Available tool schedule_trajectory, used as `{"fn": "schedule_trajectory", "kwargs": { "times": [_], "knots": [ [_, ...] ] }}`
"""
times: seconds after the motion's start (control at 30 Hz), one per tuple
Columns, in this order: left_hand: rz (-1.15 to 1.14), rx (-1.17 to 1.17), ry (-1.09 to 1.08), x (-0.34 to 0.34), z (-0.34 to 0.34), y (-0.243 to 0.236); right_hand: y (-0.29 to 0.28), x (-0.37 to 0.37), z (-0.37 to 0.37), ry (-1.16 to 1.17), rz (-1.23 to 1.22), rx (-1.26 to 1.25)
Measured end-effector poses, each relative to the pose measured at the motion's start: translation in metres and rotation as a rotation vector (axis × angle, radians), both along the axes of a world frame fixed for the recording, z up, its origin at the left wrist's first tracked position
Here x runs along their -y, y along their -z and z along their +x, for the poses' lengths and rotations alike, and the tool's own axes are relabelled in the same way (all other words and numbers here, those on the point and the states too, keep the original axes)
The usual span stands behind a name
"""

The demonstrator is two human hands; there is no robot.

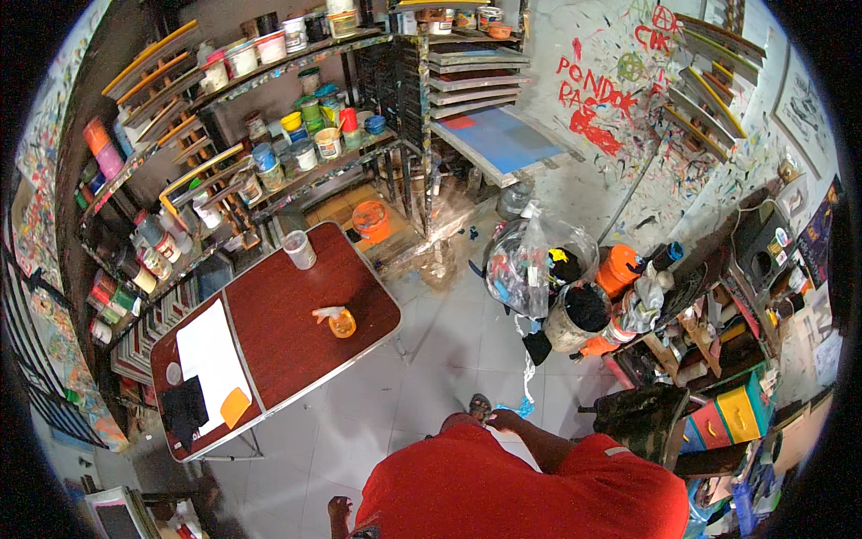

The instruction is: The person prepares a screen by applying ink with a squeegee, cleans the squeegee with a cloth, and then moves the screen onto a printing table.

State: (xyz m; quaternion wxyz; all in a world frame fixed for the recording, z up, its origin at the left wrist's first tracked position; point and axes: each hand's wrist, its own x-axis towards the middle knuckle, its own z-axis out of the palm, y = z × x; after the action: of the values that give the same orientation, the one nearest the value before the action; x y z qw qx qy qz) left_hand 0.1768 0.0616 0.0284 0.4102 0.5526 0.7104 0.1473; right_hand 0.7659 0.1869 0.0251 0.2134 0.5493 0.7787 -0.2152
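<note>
My left hand (339, 507) hangs low beside my red shirt (512, 490), near the lower edge. Its fingers look curled in, and nothing shows in them. My right arm bends across my front, bringing the right hand (505, 419) close to a sandalled foot (480, 406); its fingers are too dark and small to make out. A pale patch (514, 446) shows between that arm and the shirt. Ahead on the left stands a folding table (296, 359) with a dark red top. It bears white sheets (213, 355), an orange card (235, 407), a black cloth (184, 411), a clear cup (299, 249) and an orange container (341, 322).
Shelves (296, 63) of paint tubs line the back left. Framed screens (503, 139) lie stacked on a rack. An orange bucket (371, 221) stands beneath the shelves. Clear bags (530, 265) and buckets (588, 310) crowd the right, beside coloured drawers (723, 418) and a dark bag (637, 418).
</note>
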Motion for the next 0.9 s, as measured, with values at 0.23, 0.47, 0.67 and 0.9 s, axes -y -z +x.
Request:
{"fn": "schedule_trajectory", "kwargs": {
  "times": [0.23, 0.47, 0.67, 0.9],
  "knots": [
    [-0.048, 0.083, 0.137, -0.038, 0.055, 0.022, -0.016, -0.073, 0.069, 0.056, -0.056, -0.341],
    [-0.159, 0.836, -0.283, -0.163, 0.197, 0.025, 0.009, -0.060, 0.245, 0.141, 0.586, -0.408],
    [-0.203, 0.572, -0.197, -0.270, 0.326, -0.049, -0.017, -0.098, 0.336, 1.540, -0.410, -1.294],
    [-0.254, 0.479, -0.039, -0.380, 0.371, -0.061, -0.039, -0.186, 0.381, 1.280, 0.181, -1.333]
  ]
}}
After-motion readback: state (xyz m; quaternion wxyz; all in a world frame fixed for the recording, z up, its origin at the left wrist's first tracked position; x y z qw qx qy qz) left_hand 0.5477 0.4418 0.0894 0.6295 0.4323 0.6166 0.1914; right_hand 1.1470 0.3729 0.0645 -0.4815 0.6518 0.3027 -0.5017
